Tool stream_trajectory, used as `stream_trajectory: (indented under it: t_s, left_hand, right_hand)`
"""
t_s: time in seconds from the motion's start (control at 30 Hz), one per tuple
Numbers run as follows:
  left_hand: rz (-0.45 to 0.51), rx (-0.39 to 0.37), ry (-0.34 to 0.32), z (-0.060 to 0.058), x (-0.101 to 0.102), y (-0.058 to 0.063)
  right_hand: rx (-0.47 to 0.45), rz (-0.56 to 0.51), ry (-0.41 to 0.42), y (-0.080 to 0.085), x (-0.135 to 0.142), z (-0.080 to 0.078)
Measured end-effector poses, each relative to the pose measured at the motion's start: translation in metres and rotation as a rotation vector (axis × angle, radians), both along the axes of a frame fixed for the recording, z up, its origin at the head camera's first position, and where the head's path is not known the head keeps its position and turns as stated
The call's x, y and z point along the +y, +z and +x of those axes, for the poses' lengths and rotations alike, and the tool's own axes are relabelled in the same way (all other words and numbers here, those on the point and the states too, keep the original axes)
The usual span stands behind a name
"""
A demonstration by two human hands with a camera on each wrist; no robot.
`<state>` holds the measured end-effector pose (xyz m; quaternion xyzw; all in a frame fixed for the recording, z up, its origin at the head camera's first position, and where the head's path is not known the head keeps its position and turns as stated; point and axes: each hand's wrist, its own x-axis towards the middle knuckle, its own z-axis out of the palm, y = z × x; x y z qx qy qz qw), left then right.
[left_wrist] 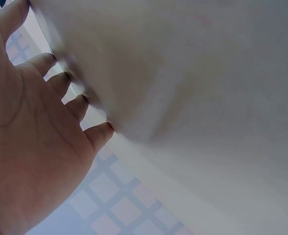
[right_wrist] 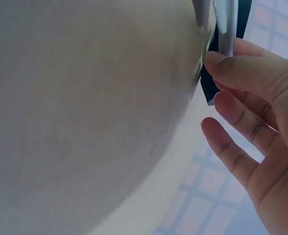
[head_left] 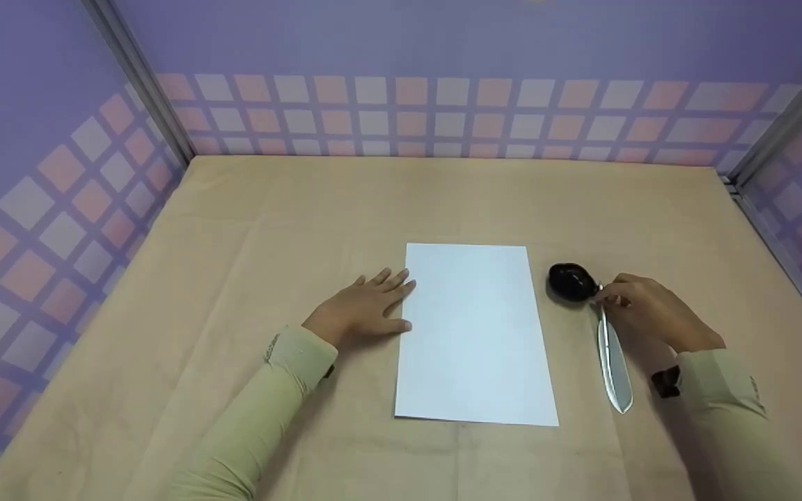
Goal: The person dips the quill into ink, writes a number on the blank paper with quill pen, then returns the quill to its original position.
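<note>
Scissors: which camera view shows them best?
The head view: the scissors appear there from black handles to blade tips, only partly covered by the right hand. The right wrist view shows a section cropped by the top edge; the left wrist view shows nothing clearly recognisable of them.

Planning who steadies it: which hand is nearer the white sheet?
Left. The left hand rests its fingertips on the left edge of the white sheet; the right hand is apart from it, beyond its right edge.
</note>
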<state>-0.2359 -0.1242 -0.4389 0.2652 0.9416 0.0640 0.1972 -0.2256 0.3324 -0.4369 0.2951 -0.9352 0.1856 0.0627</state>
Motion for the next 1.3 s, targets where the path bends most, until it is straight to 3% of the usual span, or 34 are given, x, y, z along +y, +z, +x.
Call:
stream_trajectory:
  t_s: [0.33,0.63,1.0,1.3]
  left_hand:
    - [0.003,-0.018,-0.011,-0.0004,0.0004,0.004]
    - [0.02,-0.003,-0.014,-0.0001,-0.0005,0.0032]
    - [0.007,-0.003,-0.017,0.0001,0.0005,0.0026]
    - [0.029,0.009,-0.017,0.0019,-0.0004,0.0028]
  right_hand:
    - [0.031,0.026,0.022,-0.0013,0.0004,0.0006]
    - [0.005,0.016,0.045,0.0007,-0.0004,0.0002]
    - [-0.099,-0.018,0.005,-0.0007,-0.0008,0.0001]
    - [-0.048,-0.069,0.017,-0.0019,0.0033,-0.0003]
